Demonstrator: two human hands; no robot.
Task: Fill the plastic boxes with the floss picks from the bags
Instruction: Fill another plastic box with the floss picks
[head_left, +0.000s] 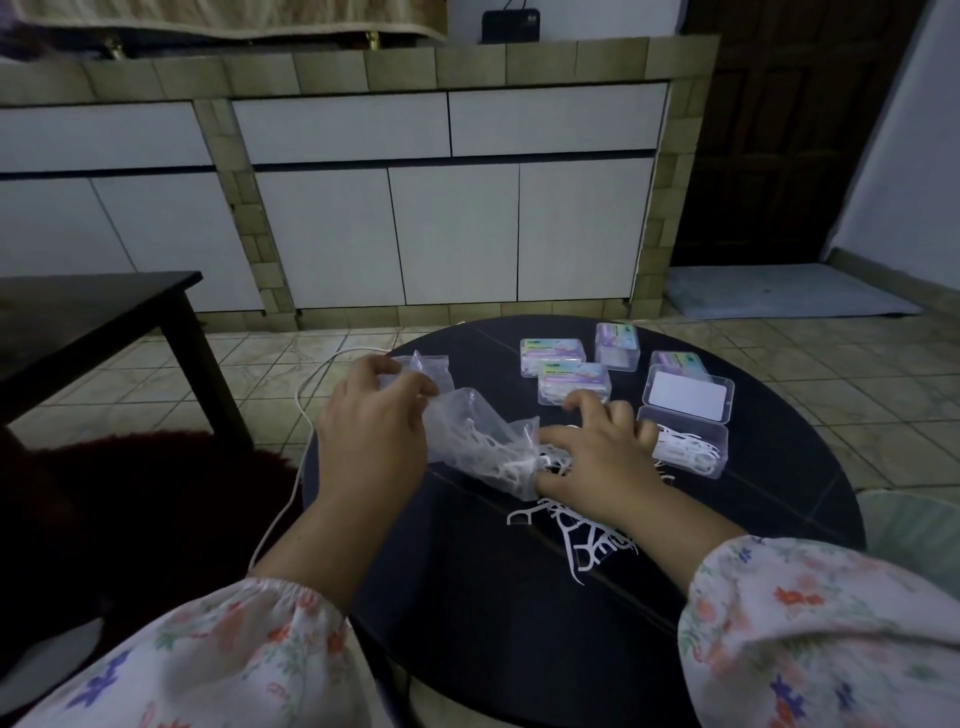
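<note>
Nearest the camera, two floral-print sleeves (223, 660) are being shown reaching over a round black table (467, 623). A loose scatter of white plastic floss picks (576, 535) is lying on the tabletop just under the right wrist. The right hand (597, 457) is being spread palm-down over more picks at the mouth of a crumpled clear plastic bag (478, 441), its fingers bent and splayed; whether any pick is actually being gripped cannot be told. The bag is being pinched at its upper end by the curled fingers of the left hand (374, 431), and white picks are showing through the film. Just right of the right hand, an open clear plastic box (691, 441) is being partly filled with picks, its lid (688, 397) standing raised behind. Farther back, four closed boxes with colourful labels (571, 382) are being kept together. Beyond the table, white cabinet doors (452, 234) are being framed by tiles.
</note>
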